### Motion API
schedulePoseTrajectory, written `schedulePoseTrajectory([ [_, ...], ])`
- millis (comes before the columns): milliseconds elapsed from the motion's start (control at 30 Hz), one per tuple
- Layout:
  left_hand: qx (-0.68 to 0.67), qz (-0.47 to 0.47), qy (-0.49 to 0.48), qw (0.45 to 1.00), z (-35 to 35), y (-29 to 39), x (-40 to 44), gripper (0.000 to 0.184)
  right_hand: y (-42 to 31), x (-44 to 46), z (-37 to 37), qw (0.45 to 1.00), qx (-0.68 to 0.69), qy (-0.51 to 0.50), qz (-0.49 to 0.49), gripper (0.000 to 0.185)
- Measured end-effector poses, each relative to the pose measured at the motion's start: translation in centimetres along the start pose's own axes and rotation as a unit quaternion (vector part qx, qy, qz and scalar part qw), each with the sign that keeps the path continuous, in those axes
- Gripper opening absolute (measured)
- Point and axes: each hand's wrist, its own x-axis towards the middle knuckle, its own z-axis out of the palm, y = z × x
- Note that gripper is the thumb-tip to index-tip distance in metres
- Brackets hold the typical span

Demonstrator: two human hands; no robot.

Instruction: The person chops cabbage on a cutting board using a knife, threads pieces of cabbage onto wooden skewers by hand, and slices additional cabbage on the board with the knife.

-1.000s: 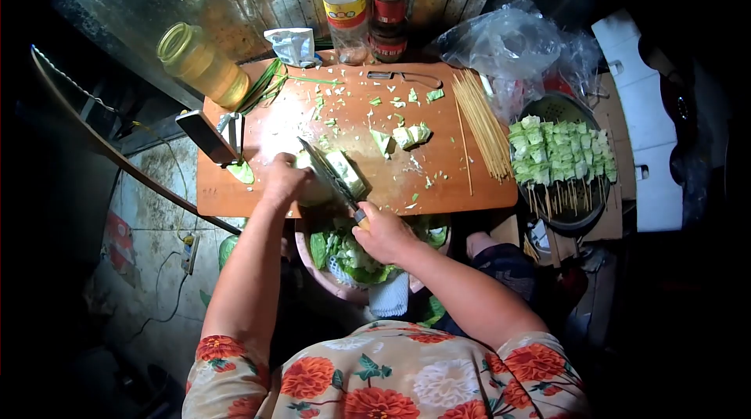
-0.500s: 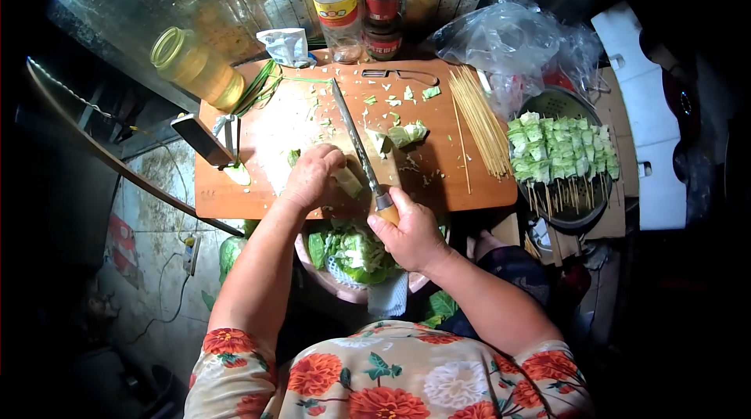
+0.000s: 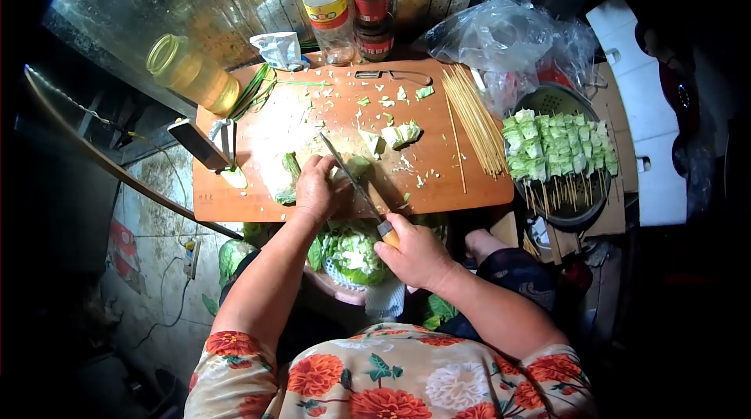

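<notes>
My right hand (image 3: 416, 248) is wrapped round the wooden handle of a long knife (image 3: 354, 182), whose blade points up and left over the board. Bent fingers of my left hand (image 3: 316, 188) press on a piece of cabbage (image 3: 357, 166) beside the blade. Left of that hand another green cabbage piece (image 3: 290, 178) lies on the wooden board (image 3: 258, 204). Farther back are cut cabbage chunks (image 3: 401, 135) and small scraps. Below the board's near edge, a basin (image 3: 338, 291) holds cabbage leaves (image 3: 356, 255).
Bare skewers (image 3: 476, 122) lie at the board's right. Skewered cabbage (image 3: 559, 145) rests on a colander (image 3: 575, 215). A tilted jar (image 3: 192, 75), a phone (image 3: 197, 145), a bottle (image 3: 327, 16), stacked red-lidded jars (image 3: 371, 8), a peeler (image 3: 391, 76) and a plastic bag (image 3: 501, 39) stand or lie around.
The knife has swung from over the cabbage to upright, then back to a leftward tilt beside it. My left hand has moved right, leaving a cabbage piece on its left.
</notes>
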Motion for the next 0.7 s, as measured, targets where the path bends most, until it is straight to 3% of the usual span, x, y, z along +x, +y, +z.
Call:
schedulePoseTrajectory([
  [467, -0.007, -0.026, -0.020, 0.999, -0.2, 1.1, 0.5, 0.029, -0.2, 1.3, -2.0, 0.995, -0.050, -0.055, 0.063, 0.054],
  [533, -0.006, -0.024, -0.026, 0.999, -0.1, 1.1, 0.7, 0.028, -0.5, 1.7, -2.6, 0.995, -0.034, -0.071, 0.062, 0.042],
  [700, -0.008, -0.030, -0.031, 0.999, 0.0, 1.1, 0.7, 0.027, 1.0, 4.0, -1.0, 0.991, -0.028, -0.087, 0.100, 0.041],
])
